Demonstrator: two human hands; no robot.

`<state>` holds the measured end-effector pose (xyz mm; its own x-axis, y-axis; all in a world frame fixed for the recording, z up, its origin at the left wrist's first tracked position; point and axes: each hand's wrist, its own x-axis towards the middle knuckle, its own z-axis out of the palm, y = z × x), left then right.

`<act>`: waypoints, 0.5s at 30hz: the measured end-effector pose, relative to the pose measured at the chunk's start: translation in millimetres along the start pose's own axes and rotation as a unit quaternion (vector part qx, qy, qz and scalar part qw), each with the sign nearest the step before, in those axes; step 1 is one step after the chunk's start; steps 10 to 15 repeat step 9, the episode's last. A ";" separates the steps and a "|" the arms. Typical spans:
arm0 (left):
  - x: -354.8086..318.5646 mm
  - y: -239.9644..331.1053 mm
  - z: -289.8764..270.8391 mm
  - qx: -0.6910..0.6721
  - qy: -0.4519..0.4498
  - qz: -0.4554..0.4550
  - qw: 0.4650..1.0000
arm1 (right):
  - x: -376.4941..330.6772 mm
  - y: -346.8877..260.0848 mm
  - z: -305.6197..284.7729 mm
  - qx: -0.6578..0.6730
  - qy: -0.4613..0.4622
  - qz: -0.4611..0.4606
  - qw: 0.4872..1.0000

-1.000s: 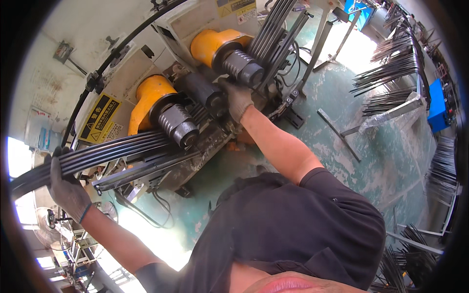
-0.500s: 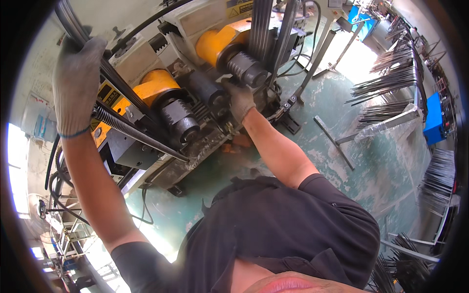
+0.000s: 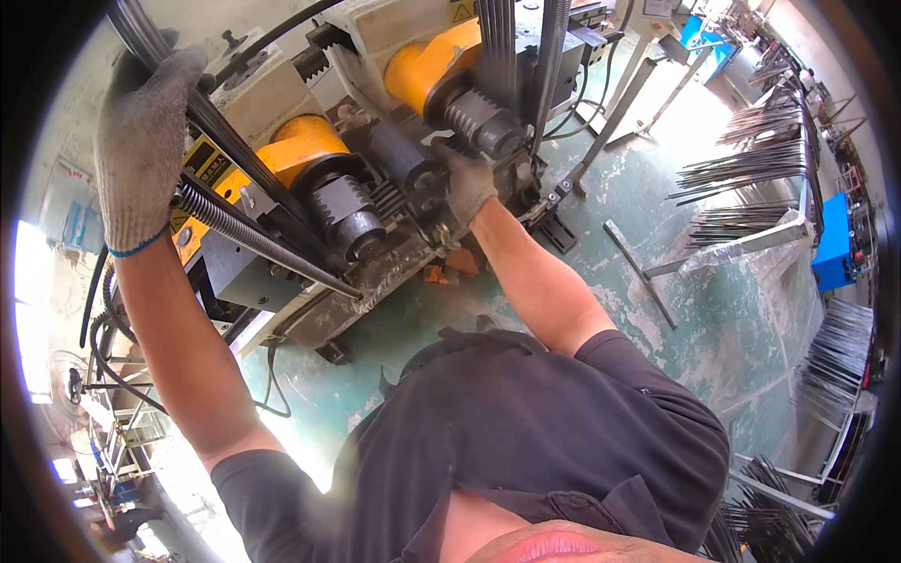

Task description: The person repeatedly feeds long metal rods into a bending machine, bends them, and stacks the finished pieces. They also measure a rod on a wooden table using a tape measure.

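My left hand [image 3: 145,145], in a pale knit glove with a blue cuff edge, is raised at the upper left. It is closed round a bundle of long dark metal rods [image 3: 221,131] that slants down toward the machine. My right hand [image 3: 469,188], also gloved, reaches in beside the dark cylinder [image 3: 402,158] in the middle of the machine; its fingertips are lost in shadow. On either side of that cylinder sit a left ridged steel roller [image 3: 343,220] and a right ridged roller [image 3: 479,124], each on a yellow housing. A coiled spring [image 3: 253,235] runs below the rod bundle.
More upright rods [image 3: 496,56] stand by the right roller. Racks of thin dark rods [image 3: 751,178] line the right side, near a blue box [image 3: 833,235]. A metal stand [image 3: 643,272] rests on the worn green floor [image 3: 610,235]. Cables hang at the left.
The view has shifted slightly, so the machine sits a little lower and to the right. Both hands keep nearly the same places, left at the rods and right beside the cylinder.
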<state>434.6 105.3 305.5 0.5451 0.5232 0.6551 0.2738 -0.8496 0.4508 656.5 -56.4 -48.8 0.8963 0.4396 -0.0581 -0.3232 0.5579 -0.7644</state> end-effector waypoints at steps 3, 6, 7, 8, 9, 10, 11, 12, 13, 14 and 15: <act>0.3 -1.8 -1.1 0.008 0.001 -0.002 1.000 | -5.6 -9.5 4.2 0.026 0.005 0.043 0.999; -0.9 -2.6 0.0 -0.010 0.000 -0.016 1.000 | -8.8 -13.0 7.0 0.013 0.014 0.056 0.998; -1.7 -2.6 -0.8 -0.018 0.000 -0.021 1.000 | -9.0 -12.2 7.5 0.004 0.014 0.056 0.998; -2.5 -2.5 -1.8 -0.017 -0.001 -0.023 1.000 | -8.3 -10.3 7.2 -0.006 0.011 0.053 0.999; -2.3 -1.3 -0.5 -0.019 -0.002 -0.023 1.000 | -8.0 -10.8 5.8 -0.006 0.012 0.052 0.999; -2.3 -1.3 -0.5 -0.019 -0.002 -0.023 1.000 | -8.0 -10.8 5.8 -0.006 0.012 0.052 0.999; -2.3 -1.3 -0.5 -0.019 -0.002 -0.023 1.000 | -8.0 -10.8 5.8 -0.006 0.012 0.052 0.999; -2.3 -1.3 -0.5 -0.019 -0.002 -0.023 1.000 | -8.0 -10.8 5.8 -0.006 0.012 0.052 0.999; -2.3 -1.3 -0.5 -0.019 -0.002 -0.023 1.000 | -8.0 -10.8 5.8 -0.006 0.012 0.052 0.999; -2.3 -1.3 -0.5 -0.019 -0.002 -0.023 1.000 | -8.0 -10.8 5.8 -0.006 0.012 0.052 0.999; -2.3 -1.3 -0.5 -0.019 -0.002 -0.023 1.000 | -8.0 -10.8 5.8 -0.006 0.012 0.052 0.999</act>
